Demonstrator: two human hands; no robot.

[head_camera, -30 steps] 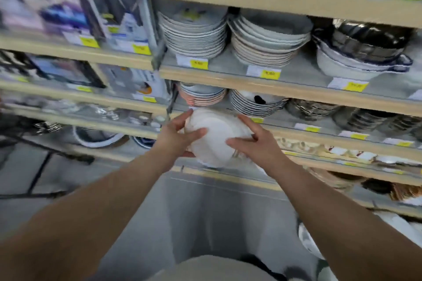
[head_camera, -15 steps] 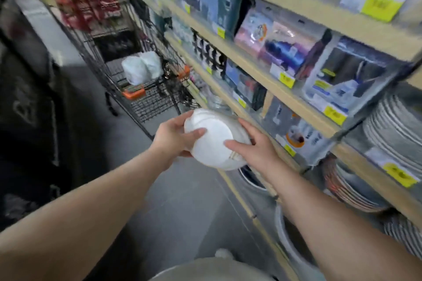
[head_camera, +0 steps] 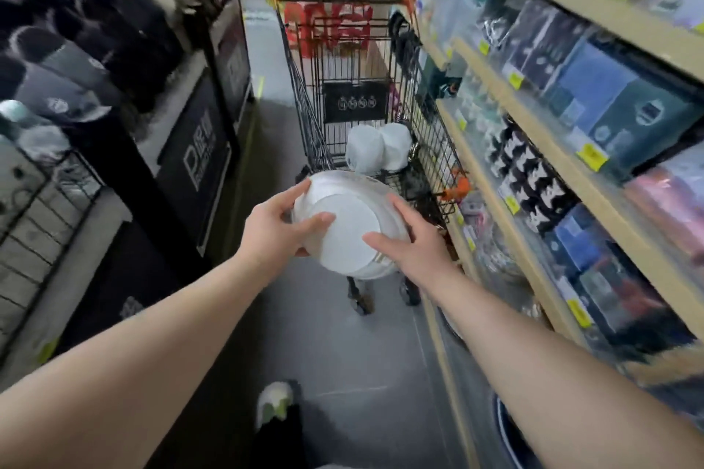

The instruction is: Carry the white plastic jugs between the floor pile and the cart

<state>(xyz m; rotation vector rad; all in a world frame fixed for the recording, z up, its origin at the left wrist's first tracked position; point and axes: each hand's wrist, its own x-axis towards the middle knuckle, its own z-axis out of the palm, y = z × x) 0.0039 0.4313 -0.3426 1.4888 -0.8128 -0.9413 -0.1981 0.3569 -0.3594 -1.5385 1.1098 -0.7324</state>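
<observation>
The round white ceramic bowl [head_camera: 348,228] is tilted, its flat underside facing the camera, held in mid-air between both hands.
</observation>
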